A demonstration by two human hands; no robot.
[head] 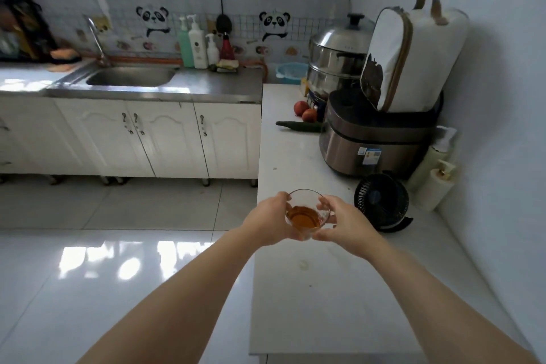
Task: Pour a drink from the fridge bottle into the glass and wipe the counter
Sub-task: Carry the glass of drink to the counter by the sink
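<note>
Both hands hold the glass [307, 214]: left hand [267, 220] at 9 o'clock, right hand [342, 226] at 3. It is partly full of brown drink. A bump or tilt could spill it. The white counter [325, 298] has a small wet spot [303, 264] at 6. A fan [381, 201] sits just beside, at 3. The floor is shiny.

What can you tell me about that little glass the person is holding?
The glass is a small, clear, round tumbler that looks like real glass. It is upright and holds amber liquid, filling roughly the lower part. The left hand and right hand cup it from either side, above the near stretch of the white counter, left of a small black fan.
</note>
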